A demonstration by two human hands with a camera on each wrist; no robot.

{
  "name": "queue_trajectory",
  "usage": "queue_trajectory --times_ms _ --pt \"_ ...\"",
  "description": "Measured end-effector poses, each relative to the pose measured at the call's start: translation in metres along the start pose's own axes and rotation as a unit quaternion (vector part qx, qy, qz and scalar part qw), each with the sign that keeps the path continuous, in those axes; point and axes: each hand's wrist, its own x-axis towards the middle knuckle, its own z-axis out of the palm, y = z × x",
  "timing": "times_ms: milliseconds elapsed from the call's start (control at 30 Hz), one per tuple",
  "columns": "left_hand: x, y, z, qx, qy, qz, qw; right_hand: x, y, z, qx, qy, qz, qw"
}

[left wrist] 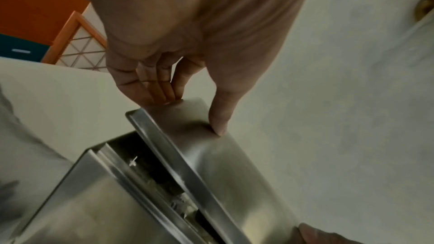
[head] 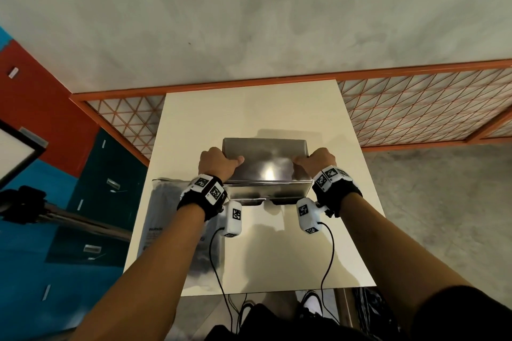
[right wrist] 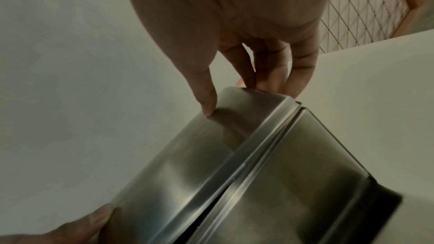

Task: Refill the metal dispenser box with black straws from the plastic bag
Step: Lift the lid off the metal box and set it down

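Observation:
The metal dispenser box (head: 267,191) stands mid-table, its flat lid (head: 266,159) on top. My left hand (head: 219,163) pinches the lid's left end, thumb on top and fingers over the edge; my right hand (head: 318,159) grips the right end the same way. In the left wrist view the left hand (left wrist: 192,114) holds the lid (left wrist: 234,164) slightly raised, with a dark gap (left wrist: 164,179) above the box (left wrist: 94,201). In the right wrist view the right hand (right wrist: 239,99) holds the lid (right wrist: 187,164) over the box (right wrist: 293,173). The plastic bag of black straws (head: 166,216) lies left of the box, partly under my left forearm.
The white table (head: 249,108) is narrow, with its front edge near my body. An orange mesh fence (head: 415,108) runs behind it. A black tripod (head: 25,205) stands at the left. Thin cables (head: 219,279) hang from both wrist cameras across the table.

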Motion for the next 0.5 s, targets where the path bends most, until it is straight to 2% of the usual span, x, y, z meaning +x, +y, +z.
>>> queue_trajectory --times_ms 133,233,400,500 --pt "-0.034 -0.009 -0.013 -0.034 0.015 0.018 0.999 -0.024 -0.002 -0.011 -0.027 -0.004 -0.046 0.999" --pt "-0.070 -0.027 -0.012 -0.065 0.006 0.006 0.998 -0.047 0.011 -0.018 -0.056 -0.012 -0.072 0.996" --pt "-0.110 -0.061 0.017 -0.131 -0.012 -0.002 0.991 -0.072 0.053 -0.017 -0.077 -0.022 -0.082 0.993" --pt "-0.126 -0.076 0.045 -0.123 -0.063 -0.015 0.990 -0.078 0.090 -0.020 -0.092 -0.016 -0.068 0.993"
